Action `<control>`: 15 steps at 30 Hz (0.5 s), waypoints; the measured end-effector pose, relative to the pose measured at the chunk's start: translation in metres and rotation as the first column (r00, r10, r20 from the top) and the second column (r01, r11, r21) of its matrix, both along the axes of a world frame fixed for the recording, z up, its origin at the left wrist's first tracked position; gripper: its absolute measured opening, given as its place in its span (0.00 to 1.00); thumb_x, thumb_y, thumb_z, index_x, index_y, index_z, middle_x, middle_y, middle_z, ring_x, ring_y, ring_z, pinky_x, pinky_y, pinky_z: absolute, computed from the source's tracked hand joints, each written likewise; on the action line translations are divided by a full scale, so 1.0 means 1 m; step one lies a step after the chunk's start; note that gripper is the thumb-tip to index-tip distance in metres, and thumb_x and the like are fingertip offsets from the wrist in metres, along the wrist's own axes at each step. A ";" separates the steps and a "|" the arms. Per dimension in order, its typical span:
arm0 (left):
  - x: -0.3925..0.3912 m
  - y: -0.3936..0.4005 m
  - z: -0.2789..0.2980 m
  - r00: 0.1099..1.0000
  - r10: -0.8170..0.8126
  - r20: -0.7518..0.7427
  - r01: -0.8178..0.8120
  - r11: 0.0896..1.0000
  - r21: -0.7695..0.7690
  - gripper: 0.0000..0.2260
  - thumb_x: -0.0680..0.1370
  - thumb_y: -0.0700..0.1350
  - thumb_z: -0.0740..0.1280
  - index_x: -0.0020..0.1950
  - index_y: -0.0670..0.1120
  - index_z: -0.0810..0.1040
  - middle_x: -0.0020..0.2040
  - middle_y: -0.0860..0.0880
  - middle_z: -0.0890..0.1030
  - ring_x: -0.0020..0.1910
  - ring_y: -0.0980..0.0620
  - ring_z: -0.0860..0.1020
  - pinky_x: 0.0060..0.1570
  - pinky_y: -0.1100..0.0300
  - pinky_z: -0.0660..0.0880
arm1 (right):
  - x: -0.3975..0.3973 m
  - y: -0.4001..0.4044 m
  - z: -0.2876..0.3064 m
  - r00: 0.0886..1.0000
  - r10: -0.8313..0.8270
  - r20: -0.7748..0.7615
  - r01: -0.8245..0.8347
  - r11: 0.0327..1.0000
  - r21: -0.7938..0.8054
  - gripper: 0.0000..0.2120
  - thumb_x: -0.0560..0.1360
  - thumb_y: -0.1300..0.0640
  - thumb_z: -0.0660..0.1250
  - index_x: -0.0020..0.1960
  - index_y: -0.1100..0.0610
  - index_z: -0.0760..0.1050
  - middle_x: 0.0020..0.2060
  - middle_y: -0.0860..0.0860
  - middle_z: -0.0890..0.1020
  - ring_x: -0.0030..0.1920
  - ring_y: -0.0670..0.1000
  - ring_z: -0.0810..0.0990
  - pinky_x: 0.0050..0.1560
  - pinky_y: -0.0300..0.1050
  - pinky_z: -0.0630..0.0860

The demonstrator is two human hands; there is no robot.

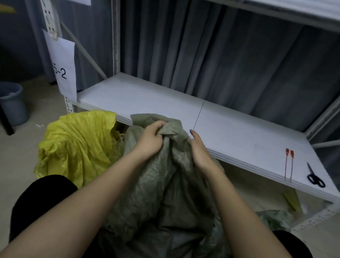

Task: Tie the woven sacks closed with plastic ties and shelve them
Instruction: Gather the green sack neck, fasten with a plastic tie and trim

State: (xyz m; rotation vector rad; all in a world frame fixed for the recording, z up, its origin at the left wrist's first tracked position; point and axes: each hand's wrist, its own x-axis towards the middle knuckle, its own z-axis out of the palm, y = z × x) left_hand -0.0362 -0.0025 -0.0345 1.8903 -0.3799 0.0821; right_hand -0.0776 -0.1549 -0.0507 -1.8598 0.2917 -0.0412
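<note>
A grey-green woven sack [165, 187] stands between my knees in front of the shelf. My left hand [150, 140] grips the bunched mouth of the sack near its top. My right hand [199, 153] holds the sack's right side, thumb raised, its fingers hidden behind the fabric. A yellow woven sack [77, 142] sits to the left, its mouth loose. Two red plastic ties [289, 164] lie on the white shelf board [146, 101] at the right.
Black scissors [315, 177] lie next to the ties near the shelf's right front edge. Another green sack [275, 219] lies on the floor under the shelf at right. A grey bucket [10, 101] stands at far left. A paper label [65, 69] hangs on the shelf post.
</note>
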 end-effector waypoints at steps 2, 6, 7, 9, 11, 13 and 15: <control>0.001 -0.004 0.009 0.994 -0.092 0.056 0.094 0.995 -0.031 0.17 0.74 0.27 0.56 0.53 0.42 0.78 0.49 0.49 0.80 0.51 0.53 0.76 0.46 0.74 0.69 | 0.013 0.004 0.012 0.996 0.083 -0.025 -0.075 0.972 0.223 0.29 0.75 0.31 0.49 0.61 0.48 0.75 0.57 0.50 0.80 0.60 0.51 0.78 0.62 0.48 0.74; 0.004 -0.007 0.016 0.955 -0.298 0.008 0.298 0.955 0.012 0.21 0.73 0.28 0.58 0.54 0.49 0.80 0.52 0.51 0.82 0.54 0.56 0.78 0.58 0.64 0.72 | 0.028 0.001 0.025 0.988 0.089 -0.124 -0.026 0.901 0.433 0.27 0.76 0.35 0.57 0.58 0.56 0.79 0.51 0.58 0.84 0.52 0.56 0.82 0.58 0.53 0.77; 0.002 -0.006 0.019 0.946 -0.324 -0.032 0.324 0.946 0.008 0.20 0.73 0.28 0.59 0.54 0.49 0.80 0.51 0.52 0.82 0.53 0.57 0.78 0.57 0.64 0.73 | 0.030 0.000 0.026 0.993 0.053 -0.109 0.005 0.882 0.471 0.22 0.76 0.41 0.62 0.57 0.58 0.79 0.51 0.59 0.83 0.52 0.57 0.82 0.58 0.53 0.77; -0.002 -0.002 0.025 0.919 -0.380 -0.106 0.376 0.925 -0.054 0.19 0.73 0.28 0.59 0.56 0.45 0.79 0.50 0.51 0.81 0.48 0.62 0.78 0.51 0.69 0.73 | 0.035 -0.003 0.027 0.998 -0.063 -0.029 0.069 0.907 0.416 0.11 0.75 0.52 0.67 0.52 0.58 0.79 0.47 0.59 0.83 0.46 0.57 0.82 0.52 0.50 0.78; -0.005 0.003 0.028 0.910 -0.392 -0.132 0.364 0.911 -0.193 0.19 0.73 0.27 0.56 0.56 0.40 0.79 0.51 0.48 0.81 0.47 0.64 0.78 0.47 0.72 0.73 | 0.036 -0.006 0.031 0.982 -0.170 0.085 0.137 0.941 0.309 0.02 0.74 0.58 0.68 0.45 0.56 0.77 0.42 0.56 0.82 0.41 0.54 0.81 0.46 0.47 0.77; 0.002 0.005 0.028 0.959 -0.245 -0.141 0.197 0.937 -0.289 0.17 0.75 0.29 0.54 0.55 0.39 0.79 0.54 0.45 0.80 0.54 0.56 0.78 0.51 0.69 0.73 | 0.037 -0.007 0.036 0.952 -0.249 0.179 0.201 0.947 0.250 0.03 0.74 0.59 0.69 0.43 0.54 0.75 0.42 0.56 0.82 0.43 0.54 0.81 0.48 0.49 0.78; 0.023 0.008 0.020 0.987 0.076 -0.144 -0.100 0.982 -0.163 0.13 0.78 0.36 0.57 0.57 0.45 0.77 0.60 0.46 0.75 0.63 0.48 0.72 0.60 0.60 0.70 | 0.036 -0.009 0.041 0.917 -0.304 0.260 0.253 0.944 0.212 0.04 0.74 0.58 0.69 0.43 0.53 0.74 0.44 0.55 0.82 0.44 0.54 0.80 0.50 0.50 0.78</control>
